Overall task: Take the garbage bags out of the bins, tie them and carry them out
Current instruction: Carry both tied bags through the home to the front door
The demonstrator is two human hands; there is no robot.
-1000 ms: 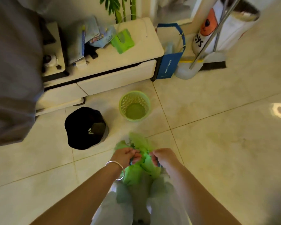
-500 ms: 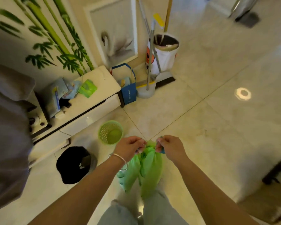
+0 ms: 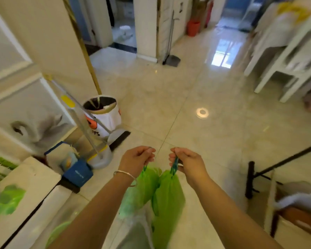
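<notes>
A green garbage bag (image 3: 167,198) hangs in front of my legs, held up by its drawstring ends. My left hand (image 3: 136,159), with a silver bangle on the wrist, is shut on the bag's left top end. To its right, my right hand (image 3: 187,162) is shut on the darker green tie at the bag's right top. The two hands are a short gap apart. The rim of the green mesh bin (image 3: 57,232) peeks out at the bottom left, mostly hidden by my left arm.
A white bucket bin (image 3: 104,114) with mop and broom handles stands left of centre. A blue bag (image 3: 77,172) sits by the white low cabinet (image 3: 31,191). White chairs (image 3: 285,56) are at the right, a black stand (image 3: 250,178) lower right. Open tiled floor leads to doorways ahead.
My view has swung up and to the right, away from the bins toward the hallway. My hands have lifted the bag higher and pulled slightly apart.
</notes>
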